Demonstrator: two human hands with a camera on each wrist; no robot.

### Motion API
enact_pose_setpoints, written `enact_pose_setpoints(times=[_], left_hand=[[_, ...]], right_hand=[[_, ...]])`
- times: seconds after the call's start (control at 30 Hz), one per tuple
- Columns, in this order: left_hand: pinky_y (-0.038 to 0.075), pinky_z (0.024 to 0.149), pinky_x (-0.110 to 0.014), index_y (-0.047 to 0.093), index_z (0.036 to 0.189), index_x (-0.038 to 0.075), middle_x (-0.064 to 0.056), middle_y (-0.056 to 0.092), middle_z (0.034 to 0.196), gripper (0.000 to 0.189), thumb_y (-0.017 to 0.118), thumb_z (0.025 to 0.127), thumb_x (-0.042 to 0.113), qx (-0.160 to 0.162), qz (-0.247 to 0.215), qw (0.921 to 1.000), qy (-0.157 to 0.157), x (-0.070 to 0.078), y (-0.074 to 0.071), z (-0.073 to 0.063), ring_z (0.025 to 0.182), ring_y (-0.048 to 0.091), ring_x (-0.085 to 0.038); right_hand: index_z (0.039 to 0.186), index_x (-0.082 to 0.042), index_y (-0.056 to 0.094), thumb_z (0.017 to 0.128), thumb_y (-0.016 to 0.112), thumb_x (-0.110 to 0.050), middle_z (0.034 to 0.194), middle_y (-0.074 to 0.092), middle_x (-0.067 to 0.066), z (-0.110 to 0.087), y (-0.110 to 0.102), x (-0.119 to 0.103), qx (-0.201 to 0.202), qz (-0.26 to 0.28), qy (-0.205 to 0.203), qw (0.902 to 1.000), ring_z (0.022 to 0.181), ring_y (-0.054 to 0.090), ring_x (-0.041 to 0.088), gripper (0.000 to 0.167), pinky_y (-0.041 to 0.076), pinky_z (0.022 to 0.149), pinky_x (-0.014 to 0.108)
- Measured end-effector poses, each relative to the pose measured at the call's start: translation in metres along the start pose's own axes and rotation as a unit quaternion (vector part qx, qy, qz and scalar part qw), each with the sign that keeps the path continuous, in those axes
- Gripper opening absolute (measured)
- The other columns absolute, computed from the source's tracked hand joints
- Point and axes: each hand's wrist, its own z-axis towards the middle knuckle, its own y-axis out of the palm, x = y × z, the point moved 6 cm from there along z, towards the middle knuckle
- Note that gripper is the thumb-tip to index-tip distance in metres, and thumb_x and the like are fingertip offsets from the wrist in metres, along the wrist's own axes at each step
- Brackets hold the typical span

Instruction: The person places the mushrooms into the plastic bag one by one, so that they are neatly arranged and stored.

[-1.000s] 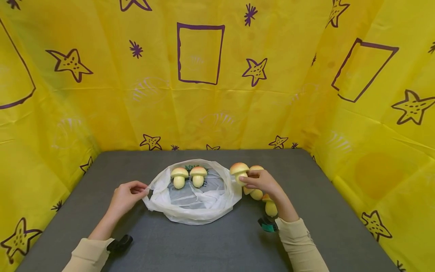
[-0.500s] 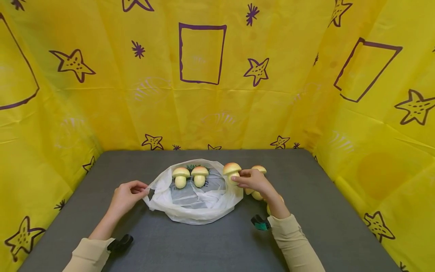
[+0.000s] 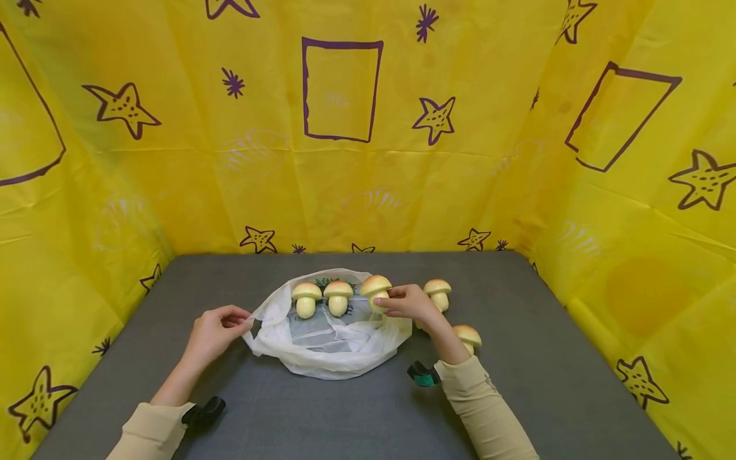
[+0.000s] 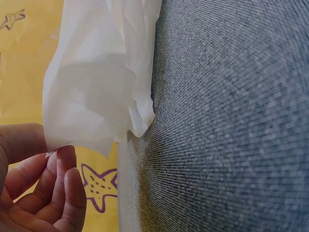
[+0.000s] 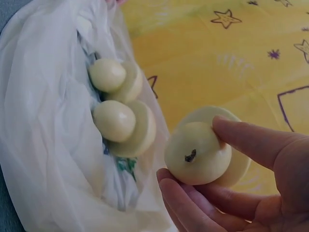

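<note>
A white plastic bag (image 3: 328, 365) lies on the dark table with its mouth spread wide. Two toy mushrooms with orange-tinged caps, a left one (image 3: 306, 300) and a right one (image 3: 338, 298), lie side by side inside it. My left hand (image 3: 215, 332) pinches the bag's left rim between thumb and fingers, as the left wrist view also shows. In my right hand (image 3: 411, 305) a third mushroom (image 3: 375, 289) is held by its stem, over the right side of the bag's opening. The right wrist view shows that mushroom's stem end (image 5: 198, 153) between thumb and fingers.
Right of the bag, a loose mushroom (image 3: 438, 292) lies behind my right hand and another (image 3: 467, 337) beside my forearm. Part of one more is hidden by the wrist. Yellow patterned cloth (image 3: 345, 191) walls the dark table (image 3: 322, 415) at the back and sides.
My right hand has carried its mushroom leftward, from beside the bag's right rim to over the opening. The left hand keeps its grip on the rim.
</note>
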Motion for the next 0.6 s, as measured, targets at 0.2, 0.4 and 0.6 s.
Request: enact_pose_setpoints(times=[0.2,0.4,0.6], left_hand=[[0.047,0.058,-0.020,0.072,0.090,0.008,-0.005,0.070,0.081,0.015,0.074,0.081,0.021,-0.001,0.000,1.0000,-0.003,0.000,0.000,0.000,0.067,0.060,-0.009],[0.048,0.058,-0.021,0.072,0.090,0.008,-0.005,0.070,0.081,0.015,0.074,0.081,0.020,-0.002,0.000,1.0000,-0.004,0.000,0.000,0.000,0.068,0.060,-0.010],[0.048,0.058,-0.021,0.071,0.091,0.008,-0.005,0.070,0.081,0.016,0.074,0.082,0.021,-0.008,-0.004,0.9999,-0.009,-0.002,0.001,0.000,0.068,0.060,-0.010]], right_hand=[[0.123,0.009,0.057,0.085,0.071,-0.022,0.126,0.057,0.025,0.008,0.013,0.000,0.002,0.004,0.012,0.9999,0.097,0.067,0.031,0.051,0.054,0.083,0.035],[0.116,0.009,0.061,0.085,0.070,-0.021,0.112,0.064,0.023,0.016,0.024,0.001,0.000,0.002,0.008,1.0000,0.095,0.067,0.035,0.043,0.055,0.082,0.036],[0.119,0.009,0.059,0.085,0.071,-0.021,0.115,0.063,0.024,0.022,0.031,0.002,0.003,-0.002,0.022,0.9998,0.097,0.066,0.037,0.047,0.053,0.085,0.042]])
